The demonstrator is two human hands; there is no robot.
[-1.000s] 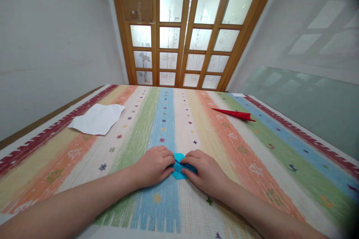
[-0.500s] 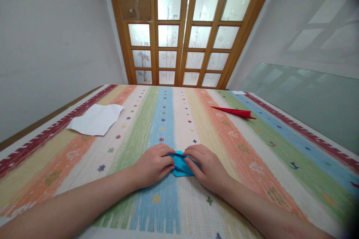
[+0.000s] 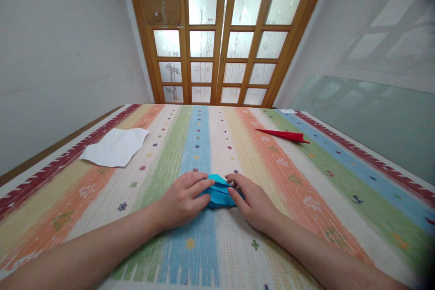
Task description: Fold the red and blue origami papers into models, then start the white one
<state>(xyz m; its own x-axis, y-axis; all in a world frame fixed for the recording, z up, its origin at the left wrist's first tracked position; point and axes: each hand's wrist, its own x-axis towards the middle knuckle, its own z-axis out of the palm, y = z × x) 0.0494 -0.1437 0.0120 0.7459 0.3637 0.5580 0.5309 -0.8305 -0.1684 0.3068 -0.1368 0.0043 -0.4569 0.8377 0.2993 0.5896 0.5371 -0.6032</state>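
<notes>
The blue paper [image 3: 219,195] lies flat on the worktop [image 3: 306,190], on the blue stripe of the cloth just in front of the person, partly folded into a small, pointed shape. The left hand [image 3: 181,199] rests on its left edge, fingers [image 3: 200,181] stretched out flat and pressing the paper down rather than closing round it. The right hand [image 3: 251,201] covers the right edge, its fingers [image 3: 234,189] curled with the tips on the paper; whether they pinch a flap or only press cannot be told from here.

The paper looks thin and very light, stiff only along its creases. It will likely slide on the woven cloth if pushed from one side alone, and it should tear or crumple under a rough pull. The best hold seems to be at the folded edges and corners, between fingertip and thumb, with the other hand pinning the middle.

Well apart, a white sheet [image 3: 113,147] lies at the far left, and a red folded paper [image 3: 283,135] at the far right.
</notes>
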